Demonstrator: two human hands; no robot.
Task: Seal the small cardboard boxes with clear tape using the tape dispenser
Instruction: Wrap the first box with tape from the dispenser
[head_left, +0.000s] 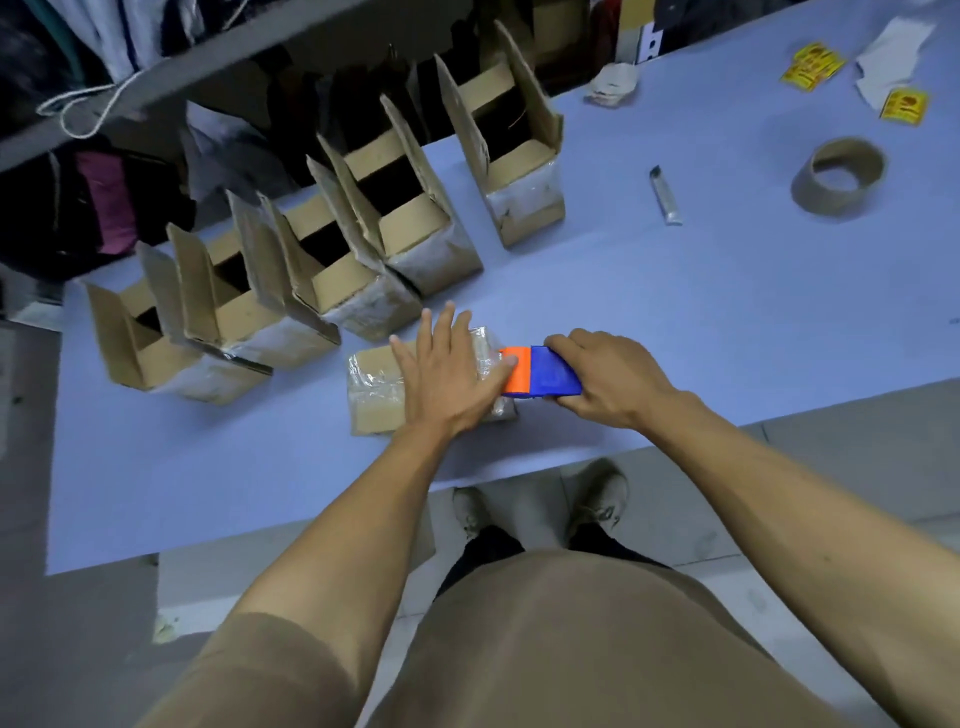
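A small closed cardboard box (375, 384), wrapped partly in clear tape, lies on the blue table (675, 322) near its front edge. My left hand (451, 374) presses flat on top of the box with straight, spread fingers. My right hand (608, 376) grips the blue and orange tape dispenser (540, 371), whose orange end sits against the right end of the box. Behind them, several open cardboard boxes (332, 280) stand in a diagonal row with their flaps up.
An empty cardboard tape core (837, 179) and a small utility knife (665, 196) lie at the right. Yellow labels (810, 67) and crumpled paper (613, 83) are at the far right. A grey shelf rail (208, 67) runs above the boxes.
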